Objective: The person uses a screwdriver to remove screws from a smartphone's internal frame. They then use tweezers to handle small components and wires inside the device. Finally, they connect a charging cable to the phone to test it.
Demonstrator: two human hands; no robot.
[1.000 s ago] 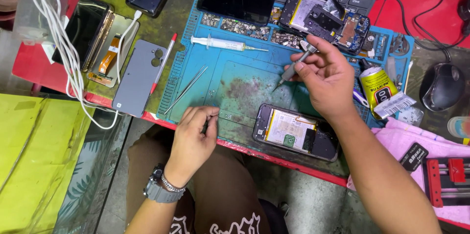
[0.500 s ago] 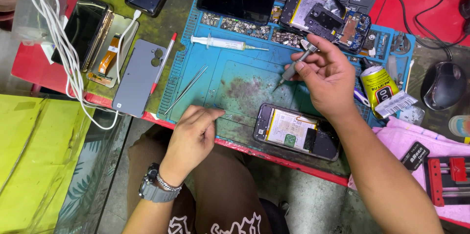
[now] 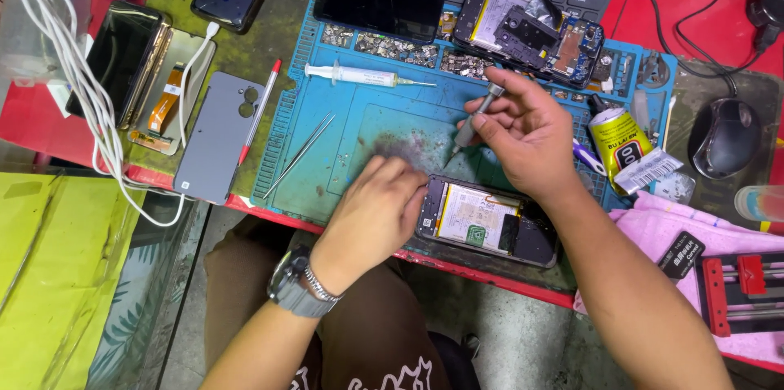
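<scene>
Opened phone (image 3: 487, 222) on the blue work mat (image 3: 367, 124), seen from above; it serves as the landmark for all positions below. The phone lies back-side up with its cover off, battery and boards exposed, at the near edge of the bench (image 3: 490, 276). Its long axis runs left to right, roughly parallel to that near edge, tilted slightly downward toward the right.

Left hand (image 3: 377, 210): curled, fingers bent and resting against the phone's left short end; the fingertips are folded under, so whether they pinch a small part cannot be told. This hand is touching the phone.

Right hand (image 3: 531, 133): just beyond the phone, above its far long side, apart from it. Thumb and fingers pinch a slim grey screwdriver (image 3: 474, 122), held obliquely, its tip pointing down and left toward the mat just beyond the phone's far left corner.

Beyond the phone, well apart: a syringe (image 3: 359, 75), trays of tiny screws (image 3: 392, 49), and a second opened phone (image 3: 531, 31). Left of the phone: tweezers (image 3: 298, 153) on the mat. Right of it: a glue tube (image 3: 618, 138), near the right hand.
</scene>
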